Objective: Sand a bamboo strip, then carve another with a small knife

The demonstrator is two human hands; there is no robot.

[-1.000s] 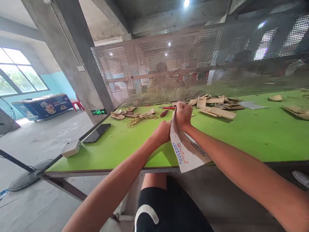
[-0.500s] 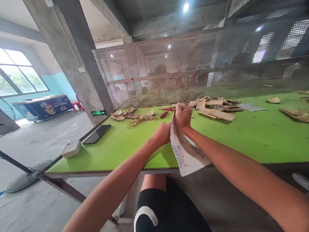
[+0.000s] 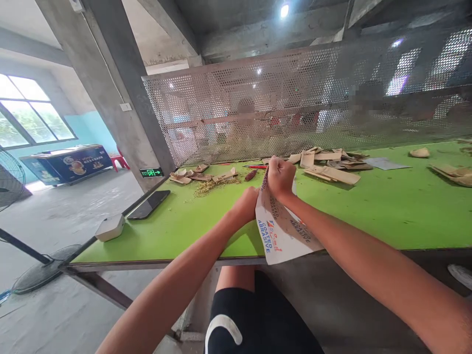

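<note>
A sheet of sandpaper (image 3: 275,236), its pale back printed "COATED ABRASIVE", hangs from my hands over the front edge of the green table (image 3: 177,231). My right hand (image 3: 280,176) is closed in a fist on the sheet's upper part. Just left of it and lower, my left hand (image 3: 246,204) is closed at the sheet's left edge, its fingertips hidden behind the paper. Beyond my hands lie a dark reddish-brown handle (image 3: 250,175) and a red pen-like thing (image 3: 256,166).
Curved wood-like pieces (image 3: 332,172) are heaped at the back right, others (image 3: 188,174) at the back left beside shavings (image 3: 212,187). A tablet-like black slab (image 3: 149,204) and a white box (image 3: 110,227) lie at the left edge. A perforated metal screen (image 3: 236,113) stands behind.
The sandpaper's lower part has swung slightly left and turned, so more of its printed back faces me. Both hands keep their hold in nearly the same place.
</note>
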